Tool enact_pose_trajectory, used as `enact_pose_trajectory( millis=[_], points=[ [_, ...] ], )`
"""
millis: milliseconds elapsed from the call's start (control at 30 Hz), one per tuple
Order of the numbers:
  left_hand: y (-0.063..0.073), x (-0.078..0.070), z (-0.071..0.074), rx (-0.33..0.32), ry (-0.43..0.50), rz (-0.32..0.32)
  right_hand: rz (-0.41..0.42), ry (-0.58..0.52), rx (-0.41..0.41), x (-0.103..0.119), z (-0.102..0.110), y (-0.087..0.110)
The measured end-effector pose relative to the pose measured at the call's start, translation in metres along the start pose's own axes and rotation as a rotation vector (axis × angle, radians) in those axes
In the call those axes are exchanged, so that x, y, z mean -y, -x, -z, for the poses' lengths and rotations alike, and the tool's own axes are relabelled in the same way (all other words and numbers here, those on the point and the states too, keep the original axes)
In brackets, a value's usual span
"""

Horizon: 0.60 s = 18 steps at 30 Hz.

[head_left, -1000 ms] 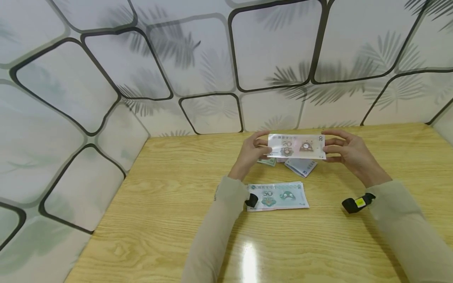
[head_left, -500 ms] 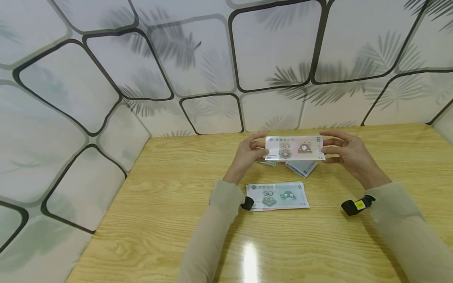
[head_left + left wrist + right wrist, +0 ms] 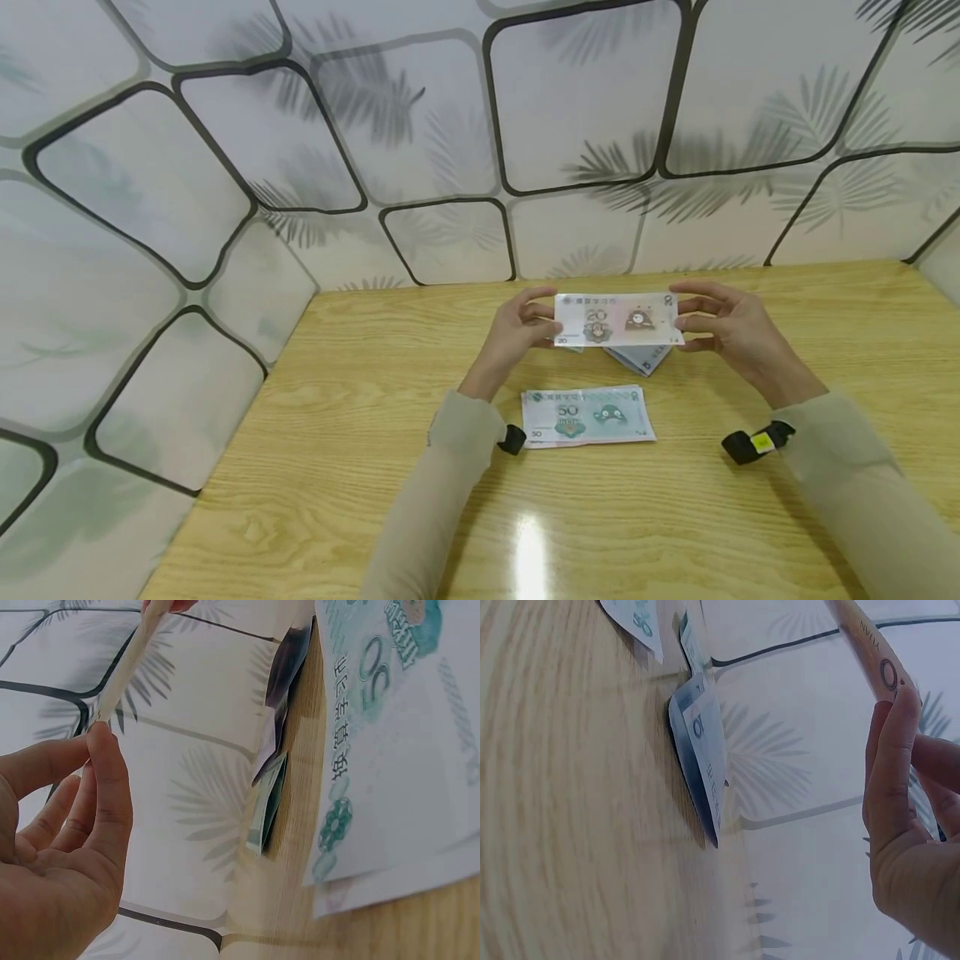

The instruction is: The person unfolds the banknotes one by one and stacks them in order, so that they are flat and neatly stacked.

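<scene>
You hold a twenty note (image 3: 617, 320) level in front of you, raised above the wooden counter (image 3: 337, 433) near the middle of its far edge, its printed face toward you. Your left hand (image 3: 513, 333) pinches the note's left end between thumb and fingertips, the other fingers loosely bent; your right hand (image 3: 733, 330) pinches the right end the same way, so neither hand is wide open. Over the last second, both hands and the note have shifted slightly toward the counter's left edge and a little lower in the head view. The note now hides more of the green folded note (image 3: 268, 806) and part of the bluish folded note (image 3: 641, 358), which lie on the counter close to the far edge. Nearer you, a stack of notes topped by a fifty (image 3: 588, 417) lies flat, and nothing touches it. The change is small, so the twenty looks to be still under handling rather than placed: it rests on neither the stack nor the folded notes.
</scene>
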<state>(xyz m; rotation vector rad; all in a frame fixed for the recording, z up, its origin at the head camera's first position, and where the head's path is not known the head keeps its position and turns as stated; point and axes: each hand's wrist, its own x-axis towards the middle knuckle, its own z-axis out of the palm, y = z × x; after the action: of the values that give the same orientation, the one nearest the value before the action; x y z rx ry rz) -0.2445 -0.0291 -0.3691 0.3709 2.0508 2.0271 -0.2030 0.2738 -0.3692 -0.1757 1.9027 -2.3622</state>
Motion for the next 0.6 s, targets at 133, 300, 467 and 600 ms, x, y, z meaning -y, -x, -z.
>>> enact_pose_trajectory(
  millis=[133, 300, 467, 600],
  points=[
    [0.003, -0.001, 0.001, 0.006, -0.006, -0.006, 0.001, 0.023, 0.005, 0.000, -0.002, 0.002],
    [0.008, 0.000, 0.004, 0.005, 0.007, -0.007, 0.020, 0.023, 0.024, -0.001, -0.006, 0.004],
    [0.014, 0.000, 0.007, -0.001, 0.015, 0.002, 0.034, 0.016, 0.049, -0.001, -0.011, 0.006],
    [0.018, -0.001, 0.008, 0.003, 0.014, -0.007, 0.036, 0.028, 0.053, -0.001, -0.013, 0.008]
  ],
)
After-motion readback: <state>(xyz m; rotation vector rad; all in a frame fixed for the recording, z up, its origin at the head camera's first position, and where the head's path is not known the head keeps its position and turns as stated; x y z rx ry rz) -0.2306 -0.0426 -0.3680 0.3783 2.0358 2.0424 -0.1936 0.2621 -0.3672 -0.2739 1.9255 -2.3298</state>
